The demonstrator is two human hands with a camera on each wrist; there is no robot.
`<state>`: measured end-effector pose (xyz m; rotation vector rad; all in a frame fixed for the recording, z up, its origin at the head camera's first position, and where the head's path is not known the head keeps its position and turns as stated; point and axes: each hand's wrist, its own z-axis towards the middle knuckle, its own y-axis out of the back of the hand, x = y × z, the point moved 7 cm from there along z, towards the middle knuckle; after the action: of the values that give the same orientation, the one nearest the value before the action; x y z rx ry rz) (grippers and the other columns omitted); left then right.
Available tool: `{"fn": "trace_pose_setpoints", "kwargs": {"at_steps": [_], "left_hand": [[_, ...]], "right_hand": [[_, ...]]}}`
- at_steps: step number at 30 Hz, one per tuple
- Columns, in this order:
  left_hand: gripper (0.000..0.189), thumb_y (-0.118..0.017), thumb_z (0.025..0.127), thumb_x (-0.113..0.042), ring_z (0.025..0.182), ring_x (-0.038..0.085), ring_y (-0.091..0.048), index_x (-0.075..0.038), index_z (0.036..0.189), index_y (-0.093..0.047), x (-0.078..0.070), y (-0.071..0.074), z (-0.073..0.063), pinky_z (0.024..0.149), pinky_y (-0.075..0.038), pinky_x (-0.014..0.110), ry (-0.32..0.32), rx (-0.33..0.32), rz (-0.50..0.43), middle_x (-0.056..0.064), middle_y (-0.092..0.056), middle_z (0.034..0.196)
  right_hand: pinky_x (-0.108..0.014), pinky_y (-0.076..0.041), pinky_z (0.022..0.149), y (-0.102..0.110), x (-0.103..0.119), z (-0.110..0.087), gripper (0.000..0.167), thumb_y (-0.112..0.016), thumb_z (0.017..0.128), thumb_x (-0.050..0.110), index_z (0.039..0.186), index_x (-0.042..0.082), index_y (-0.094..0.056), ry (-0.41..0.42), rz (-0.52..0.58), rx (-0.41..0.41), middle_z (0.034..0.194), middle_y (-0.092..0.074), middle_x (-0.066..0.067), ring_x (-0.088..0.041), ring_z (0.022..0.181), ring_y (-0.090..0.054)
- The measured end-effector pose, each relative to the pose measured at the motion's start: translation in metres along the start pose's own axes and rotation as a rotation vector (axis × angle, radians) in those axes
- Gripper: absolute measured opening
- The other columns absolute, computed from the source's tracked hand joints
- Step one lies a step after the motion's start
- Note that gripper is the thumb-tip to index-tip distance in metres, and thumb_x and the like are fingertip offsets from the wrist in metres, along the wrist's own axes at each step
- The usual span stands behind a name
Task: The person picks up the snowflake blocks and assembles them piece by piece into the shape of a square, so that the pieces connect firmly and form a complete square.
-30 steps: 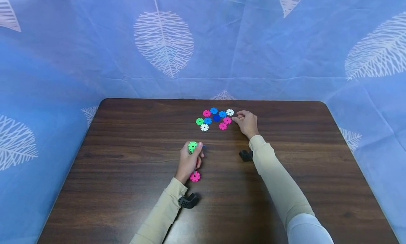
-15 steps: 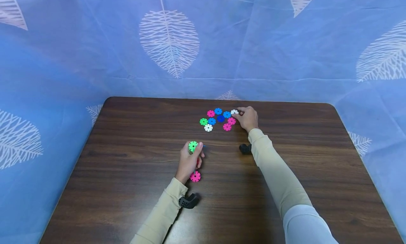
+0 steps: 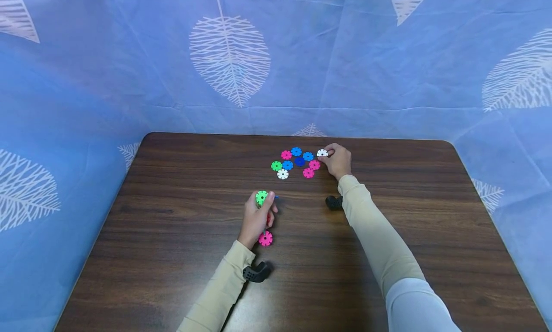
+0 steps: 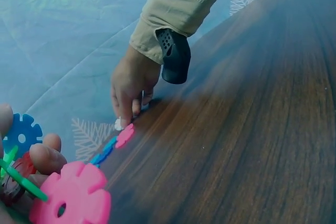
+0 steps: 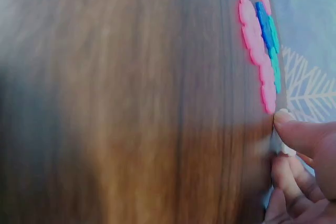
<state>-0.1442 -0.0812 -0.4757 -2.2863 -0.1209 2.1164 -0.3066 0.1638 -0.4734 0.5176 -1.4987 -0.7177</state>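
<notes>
Blue leaf-print cloth (image 3: pixel 142 59) backs a dark wood-grain table (image 3: pixel 172 255). Near its far edge the right hand (image 3: pixel 338 160) pinches a white notched disc (image 3: pixel 322 153), now farther from the blue notched disc (image 3: pixel 308 156); the left hand (image 3: pixel 255 218) grips linked multicoloured plastic discs (image 3: pixel 265 238).

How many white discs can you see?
2: one white disc is pinched by the right hand; the other white disc lies on the table near a green disc. The left hand might hide more.
</notes>
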Motion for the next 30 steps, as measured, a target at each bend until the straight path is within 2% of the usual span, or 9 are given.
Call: {"fn": "trace_pose_setpoints", "kwargs": {"at_steps": [7, 10, 13, 14, 15, 17, 21, 24, 30], "left_hand": [[0.022, -0.049, 0.099, -0.023, 0.038, 0.008, -0.042, -0.001, 0.097, -0.048, -0.025, -0.004, -0.008, 0.036, -0.032, 0.019, 0.026, 0.031, -0.018, 0.008, -0.056, 0.068], [0.021, -0.048, 0.100, -0.021, 0.038, 0.009, -0.043, -0.001, 0.098, -0.047, -0.031, -0.006, -0.011, 0.037, -0.033, 0.019, 0.022, 0.043, -0.017, 0.009, -0.056, 0.069], [0.022, -0.047, 0.100, -0.022, 0.039, 0.010, -0.043, 0.000, 0.098, -0.047, -0.033, -0.009, -0.011, 0.037, -0.034, 0.019, 0.013, 0.052, -0.019, 0.011, -0.055, 0.070], [0.022, -0.047, 0.100, -0.022, 0.039, 0.010, -0.043, 0.000, 0.098, -0.047, -0.034, -0.010, -0.012, 0.037, -0.034, 0.019, 0.009, 0.055, -0.020, 0.011, -0.055, 0.070], [0.023, -0.047, 0.100, -0.022, 0.039, 0.010, -0.043, 0.000, 0.099, -0.047, -0.035, -0.010, -0.012, 0.037, -0.034, 0.019, 0.006, 0.058, -0.020, 0.012, -0.055, 0.071], [0.023, -0.047, 0.100, -0.022, 0.039, 0.010, -0.043, 0.001, 0.099, -0.047, -0.036, -0.011, -0.012, 0.037, -0.034, 0.020, 0.003, 0.064, -0.021, 0.012, -0.055, 0.072], [0.023, -0.046, 0.101, -0.022, 0.040, 0.010, -0.043, 0.001, 0.100, -0.047, -0.035, -0.013, -0.011, 0.038, -0.034, 0.019, 0.002, 0.077, -0.023, 0.011, -0.055, 0.073], [0.022, -0.045, 0.101, -0.022, 0.040, 0.010, -0.042, 0.000, 0.099, -0.046, -0.034, -0.014, -0.012, 0.038, -0.034, 0.019, 0.005, 0.081, -0.027, 0.009, -0.055, 0.073], [0.019, -0.044, 0.101, -0.020, 0.040, 0.009, -0.042, -0.002, 0.097, -0.046, -0.031, -0.016, -0.013, 0.038, -0.035, 0.019, 0.006, 0.086, -0.057, 0.009, -0.055, 0.072]], "right_hand": [[-0.043, -0.034, 0.106, 0.014, -0.010, -0.007, 0.018, -0.067, 0.087, 0.011, 0.101, -0.001, -0.063, 0.012, 0.102, -0.029, 0.089, -0.069, -0.021, -0.032, 0.081, -0.068], [-0.039, -0.032, 0.108, 0.020, -0.014, -0.016, 0.018, -0.063, 0.090, 0.013, 0.103, 0.000, -0.063, 0.027, 0.143, -0.012, 0.089, -0.071, -0.020, -0.020, 0.070, -0.070], [-0.029, -0.049, 0.096, 0.024, -0.015, -0.029, 0.023, -0.062, 0.091, 0.012, 0.109, -0.002, -0.063, 0.029, 0.249, 0.023, 0.093, -0.070, -0.024, -0.006, 0.062, -0.068], [-0.025, -0.054, 0.084, 0.026, -0.015, -0.035, 0.024, -0.062, 0.092, 0.012, 0.111, -0.003, -0.063, 0.032, 0.284, 0.040, 0.094, -0.069, -0.025, -0.002, 0.061, -0.067], [-0.024, -0.057, 0.073, 0.027, -0.014, -0.041, 0.026, -0.062, 0.091, 0.012, 0.112, -0.004, -0.063, 0.036, 0.327, 0.054, 0.095, -0.069, -0.027, -0.001, 0.061, -0.066], [-0.024, -0.058, 0.066, 0.028, -0.010, -0.053, 0.028, -0.062, 0.092, 0.010, 0.114, -0.007, -0.061, 0.053, 0.398, 0.089, 0.096, -0.067, -0.030, -0.001, 0.061, -0.066], [-0.022, -0.058, 0.068, 0.029, -0.001, -0.081, 0.032, -0.062, 0.092, 0.012, 0.116, -0.008, -0.059, 0.053, 0.493, 0.161, 0.098, -0.065, -0.029, -0.006, 0.067, -0.068], [-0.025, -0.058, 0.071, 0.028, 0.007, -0.100, 0.034, -0.063, 0.091, 0.016, 0.116, -0.007, -0.060, 0.042, 0.506, 0.189, 0.098, -0.066, -0.026, -0.012, 0.069, -0.069], [-0.030, -0.058, 0.070, 0.021, 0.030, -0.131, 0.032, -0.065, 0.090, 0.016, 0.112, -0.007, -0.062, 0.044, 0.527, 0.204, 0.096, -0.067, -0.027, -0.006, 0.065, -0.066]]}}
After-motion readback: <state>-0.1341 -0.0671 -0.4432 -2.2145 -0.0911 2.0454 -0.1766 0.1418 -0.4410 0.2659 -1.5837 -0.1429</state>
